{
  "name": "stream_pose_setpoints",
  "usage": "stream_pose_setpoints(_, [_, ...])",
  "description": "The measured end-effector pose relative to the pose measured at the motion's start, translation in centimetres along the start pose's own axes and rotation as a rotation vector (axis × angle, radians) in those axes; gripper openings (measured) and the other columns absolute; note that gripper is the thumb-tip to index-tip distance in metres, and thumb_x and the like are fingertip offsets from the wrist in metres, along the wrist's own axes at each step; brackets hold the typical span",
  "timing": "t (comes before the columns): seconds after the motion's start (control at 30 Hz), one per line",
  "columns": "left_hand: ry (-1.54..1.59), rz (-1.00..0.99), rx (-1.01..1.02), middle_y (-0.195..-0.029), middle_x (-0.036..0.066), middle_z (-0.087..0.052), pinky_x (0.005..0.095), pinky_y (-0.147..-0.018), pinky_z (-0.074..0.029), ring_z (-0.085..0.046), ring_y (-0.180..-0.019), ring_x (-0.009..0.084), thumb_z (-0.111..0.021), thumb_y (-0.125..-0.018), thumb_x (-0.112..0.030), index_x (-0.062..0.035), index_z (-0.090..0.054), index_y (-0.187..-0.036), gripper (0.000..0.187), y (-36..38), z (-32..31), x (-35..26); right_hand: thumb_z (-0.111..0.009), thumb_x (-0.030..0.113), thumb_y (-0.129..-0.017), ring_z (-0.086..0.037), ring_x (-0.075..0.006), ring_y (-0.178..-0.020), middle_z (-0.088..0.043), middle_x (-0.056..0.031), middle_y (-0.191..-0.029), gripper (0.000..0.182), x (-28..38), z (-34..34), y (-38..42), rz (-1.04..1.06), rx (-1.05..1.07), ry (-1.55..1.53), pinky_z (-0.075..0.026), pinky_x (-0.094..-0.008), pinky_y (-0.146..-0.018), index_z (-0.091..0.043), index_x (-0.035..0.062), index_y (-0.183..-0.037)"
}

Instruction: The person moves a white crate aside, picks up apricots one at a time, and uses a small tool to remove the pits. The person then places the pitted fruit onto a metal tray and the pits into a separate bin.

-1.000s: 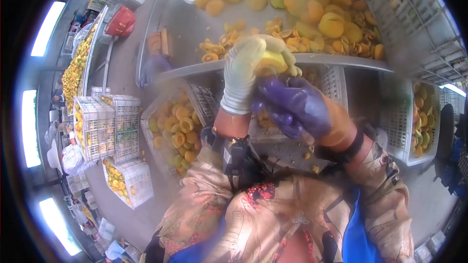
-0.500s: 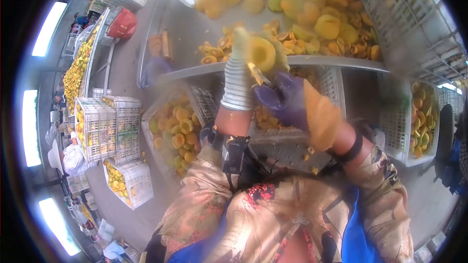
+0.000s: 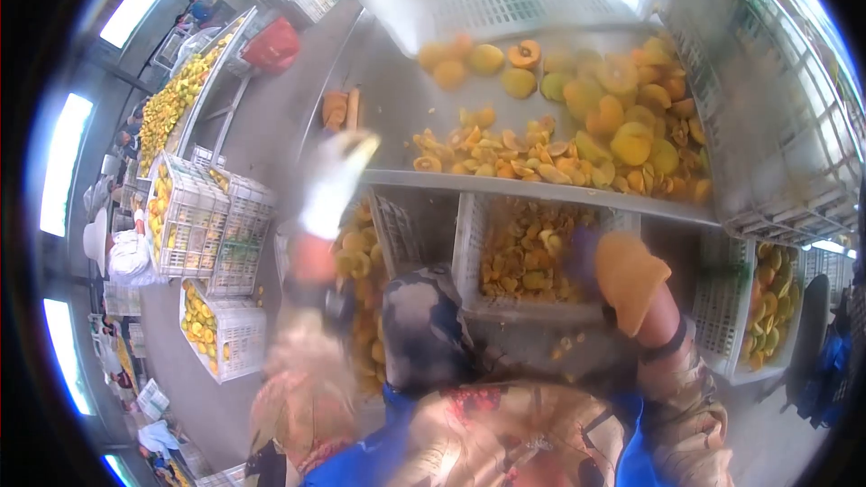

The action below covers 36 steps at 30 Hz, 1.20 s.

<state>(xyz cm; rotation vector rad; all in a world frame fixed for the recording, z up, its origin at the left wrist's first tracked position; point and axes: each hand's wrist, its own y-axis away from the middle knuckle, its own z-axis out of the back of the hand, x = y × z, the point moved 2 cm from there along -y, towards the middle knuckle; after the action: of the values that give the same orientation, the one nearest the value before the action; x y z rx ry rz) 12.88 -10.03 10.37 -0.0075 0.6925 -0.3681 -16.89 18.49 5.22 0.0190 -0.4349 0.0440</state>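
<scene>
My left hand (image 3: 338,176), in a pale glove, is smeared by motion at the table's left front edge, above a crate of yellow peach halves (image 3: 357,257). A yellowish-green patch shows at its fingertips; I cannot make out whether it is a peach piece. My right hand (image 3: 591,260), in a purple glove with an orange cuff, is lowered over a white crate (image 3: 466,257) of small peach scraps (image 3: 523,248). Its fingers are blurred and partly hidden by the cuff. On the metal table (image 3: 397,117) lie whole and cut peaches (image 3: 631,140) and smaller pieces (image 3: 541,158).
Large white crates (image 3: 767,99) stand at the table's right and back. An orange and brown object (image 3: 341,110) lies at its left end. Another crate of peaches (image 3: 767,307) is at right. At left are stacked crates (image 3: 203,225), a red bag (image 3: 272,45) and a person in a white hat (image 3: 95,239).
My hands have parted. The left swung left, away from the table's middle, and the peach half between them is no longer seen there. The right dropped toward the scrap crate. The view shifted.
</scene>
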Motion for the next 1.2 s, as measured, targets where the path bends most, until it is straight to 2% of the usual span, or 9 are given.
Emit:
stream_pose_setpoints(0.23, [-0.419, -0.108, 0.03, -0.099, 0.018, -0.07, 0.0395, -0.085, -0.05, -0.066, -0.094, 0.0326, -0.07, -0.08, -0.037, -0.004, -0.068, -0.105, 0.042, -16.2, -14.3, -2.5, -0.055, 0.028, -0.094, -0.063, -0.0324, -0.061, -0.065, -0.0178, -0.075, 0.028, 3.6, 3.7, -5.2, -0.326, 0.393, -0.692, -0.05, -0.0406, -0.057, -0.063, 0.0022, -0.097])
stream_pose_setpoints(0.33, [-0.473, -0.1, 0.058, -0.1, 0.018, -0.069, 0.0399, -0.083, -0.051, -0.066, -0.094, 0.0329, -0.071, -0.077, -0.039, -0.0026, -0.066, -0.106, 0.047, -16.7, -15.2, -2.5, -0.055, 0.034, -0.094, -0.062, -0.0347, -0.059, -0.065, -0.0203, -0.076, 0.033, -6.0, -8.6, -1.1, 0.174, -0.321, 0.135, -0.049, -0.0395, -0.056, -0.062, 0.0014, -0.097])
stream_pose_setpoints(0.4, [-0.47, -0.117, 0.1, -0.099, 0.017, -0.069, 0.0403, -0.081, -0.052, -0.066, -0.093, 0.0318, -0.071, -0.077, -0.041, -0.0024, -0.066, -0.106, 0.048, -16.4, -14.3, -2.9, -0.056, 0.031, -0.094, -0.062, -0.0358, -0.06, -0.064, -0.0217, -0.077, 0.031, -0.4, 0.1, -3.7, -0.235, 0.099, -0.346, -0.049, -0.0389, -0.057, -0.062, 0.0003, -0.098])
stream_pose_setpoints(0.47, [0.416, 0.31, 0.333, -0.093, 0.012, -0.067, 0.0401, -0.077, -0.054, -0.066, -0.088, 0.0266, -0.07, -0.077, -0.039, -0.0037, -0.064, -0.103, 0.044, -15.1, -13.0, -2.4, -0.058, 0.028, -0.093, -0.062, -0.0369, -0.061, -0.064, -0.0231, -0.077, 0.029, 1.5, 2.4, -4.3, -0.46, 0.215, -0.52, -0.049, -0.0383, -0.057, -0.061, -0.0007, -0.099])
stream_pose_setpoints(0.57, [1.301, 0.32, 0.513, -0.094, 0.012, -0.063, 0.0373, -0.071, -0.053, -0.061, -0.082, 0.0232, -0.056, -0.086, -0.033, -0.0008, -0.059, -0.11, 0.04, -8.0, -10.2, -5.1, -0.059, 0.025, -0.093, -0.062, -0.038, -0.063, -0.064, -0.0246, -0.077, 0.027, 2.5, 3.3, -5.6, -0.631, 0.27, -0.66, -0.049, -0.0377, -0.057, -0.061, -0.0017, -0.1])
stream_pose_setpoints(0.63, [1.629, 0.388, 0.526, -0.103, 0.014, -0.062, 0.0376, -0.073, -0.053, -0.061, -0.086, 0.0255, -0.052, -0.091, -0.038, 0.0003, -0.054, -0.12, 0.049, -3.2, -10.3, -6.3, -0.059, 0.026, -0.091, -0.061, -0.0413, -0.085, -0.064, -0.0229, -0.091, 0.029, 2.3, 2.3, -5.8, -0.415, -0.219, -0.395, -0.049, -0.0453, -0.074, -0.058, 0.0001, -0.103])
stream_pose_setpoints(0.83, [1.68, 0.492, 0.299, -0.108, 0.013, -0.062, 0.0367, -0.081, -0.053, -0.061, -0.094, 0.0243, -0.047, -0.097, -0.043, -0.0009, -0.053, -0.126, 0.051, 4.6, -13.8, -7.9, -0.058, 0.024, -0.093, -0.062, -0.0422, -0.078, -0.066, -0.0233, -0.087, 0.026, 4.9, -0.6, -5.6, 0.003, -0.525, -0.287, -0.049, -0.0457, -0.069, -0.061, -0.0001, -0.104])
stream_pose_setpoints(1.0, [0.955, -0.052, 0.045, -0.105, 0.009, -0.063, 0.0341, -0.083, -0.053, -0.061, -0.095, 0.018, -0.045, -0.1, -0.029, -0.0019, -0.053, -0.124, 0.037, 5.5, -16.8, -6.6, -0.055, 0.032, -0.094, -0.062, -0.0447, -0.087, -0.066, -0.0244, -0.097, 0.032, 7.4, 0.7, -6.1, -0.413, -0.294, -0.403, -0.049, -0.0495, -0.076, -0.06, 0.0017, -0.104])
stream_pose_setpoints(1.2, [1.6, 0.374, 0.234, -0.107, 0.009, -0.062, 0.0336, -0.082, -0.053, -0.062, -0.092, 0.0176, -0.049, -0.098, -0.037, -0.0071, -0.053, -0.124, 0.04, 7.1, -14.9, -11.9, -0.052, 0.036, -0.093, -0.063, -0.0432, -0.088, -0.066, -0.0238, -0.096, 0.038, 6.4, -0.4, -7.8, -0.538, -0.152, -0.193, -0.05, -0.0499, -0.077, -0.058, 0.0006, -0.106])
